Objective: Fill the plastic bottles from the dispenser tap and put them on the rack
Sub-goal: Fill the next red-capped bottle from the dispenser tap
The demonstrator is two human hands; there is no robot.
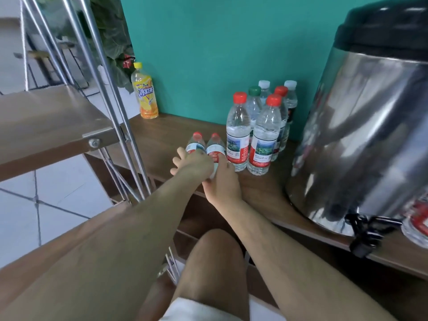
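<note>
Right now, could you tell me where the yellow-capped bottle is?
Head view, left: the yellow-capped bottle stands by the teal wall, apart from the clear bottles.

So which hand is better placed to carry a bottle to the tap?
Right, likely: the right hand grips the right small bottle and is nearer the dispenser tap; the left hand, on the left small bottle, would have to cross over.
</note>
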